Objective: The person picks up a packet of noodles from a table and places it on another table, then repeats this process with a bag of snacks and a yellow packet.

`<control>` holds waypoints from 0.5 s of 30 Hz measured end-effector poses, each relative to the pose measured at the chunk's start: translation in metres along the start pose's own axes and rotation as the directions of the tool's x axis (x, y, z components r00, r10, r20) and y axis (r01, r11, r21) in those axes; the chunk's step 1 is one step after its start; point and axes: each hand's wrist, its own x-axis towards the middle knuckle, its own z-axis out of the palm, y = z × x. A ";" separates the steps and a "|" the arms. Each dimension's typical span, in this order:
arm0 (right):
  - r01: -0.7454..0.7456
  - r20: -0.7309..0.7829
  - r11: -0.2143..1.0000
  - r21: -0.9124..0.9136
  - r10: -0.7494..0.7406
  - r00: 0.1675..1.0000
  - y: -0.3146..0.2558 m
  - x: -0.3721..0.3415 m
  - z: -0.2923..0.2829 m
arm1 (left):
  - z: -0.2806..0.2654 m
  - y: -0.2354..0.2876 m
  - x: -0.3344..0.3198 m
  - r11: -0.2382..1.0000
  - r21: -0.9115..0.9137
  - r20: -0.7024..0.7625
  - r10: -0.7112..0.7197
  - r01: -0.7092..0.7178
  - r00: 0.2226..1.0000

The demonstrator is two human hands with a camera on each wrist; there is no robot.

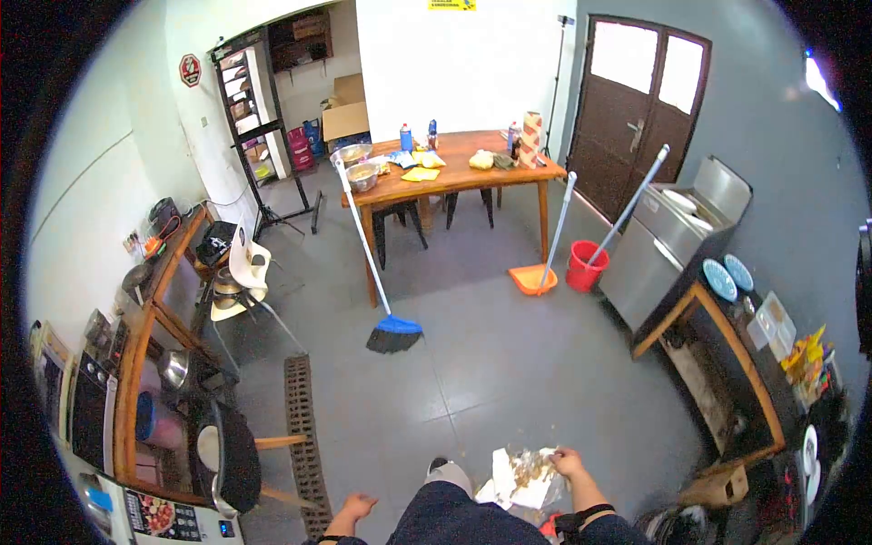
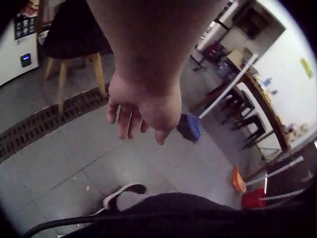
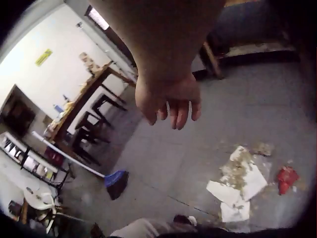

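While left hand [image 1: 358, 506] slack, right hand [image 1: 568, 462] likewise near paper [image 1: 501, 472], pole [image 1: 634, 198] in red bucket [image 1: 582, 276].

White sheets [image 3: 255, 183], tan debris [image 3: 237, 171] (brownish perhaps, blurred); red scrap [image 3: 286, 179]; orange dustpan [image 1: 530, 281].

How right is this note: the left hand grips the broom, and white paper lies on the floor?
The grip is wrong: the left hand holds nothing (left wrist view), and the broom stands by the table (head view). White paper does lie on the floor.
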 end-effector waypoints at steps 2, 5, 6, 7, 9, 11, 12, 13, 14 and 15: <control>-0.009 0.124 0.979 0.204 -0.017 0.992 -0.029 0.053 0.007 | 0.001 -0.015 0.017 0.919 0.327 0.172 0.173 -0.222 0.970; -0.038 0.281 0.945 0.325 -0.058 0.958 -0.085 0.091 -0.013 | -0.008 -0.022 0.054 0.913 0.379 0.258 0.049 -0.148 0.965; -0.023 0.253 0.954 0.299 -0.056 0.966 -0.077 0.116 -0.013 | -0.016 -0.015 0.072 0.923 0.371 0.252 0.003 -0.099 0.968; -0.007 0.222 0.961 0.277 -0.057 0.973 -0.050 0.147 0.001 | -0.025 -0.006 0.090 0.927 0.370 0.249 -0.027 -0.069 0.968; -0.036 0.221 0.994 0.107 0.012 0.975 -0.023 0.190 -0.006 | -0.049 0.012 0.132 0.926 0.376 0.242 -0.063 -0.034 0.968; -0.264 0.239 0.957 -0.122 0.286 0.928 -0.016 0.195 -0.038 | -0.078 0.039 0.181 0.915 0.402 0.232 -0.059 -0.040 0.971; -0.300 0.226 0.941 -0.156 0.329 0.917 -0.009 0.207 -0.047 | -0.095 0.055 0.205 0.909 0.413 0.223 -0.048 -0.050 0.974; -0.312 0.210 0.933 -0.177 0.346 0.915 0.000 0.215 -0.055 | -0.111 0.074 0.230 0.901 0.429 0.212 -0.028 -0.067 0.977; -0.335 0.201 0.922 -0.194 0.372 0.906 0.011 0.218 -0.060 | -0.124 0.094 0.258 0.884 0.457 0.201 0.007 -0.101 0.979; -0.359 0.202 0.911 -0.201 0.397 0.895 0.013 0.220 -0.065 | -0.136 0.117 0.285 0.859 0.491 0.193 0.056 -0.146 0.980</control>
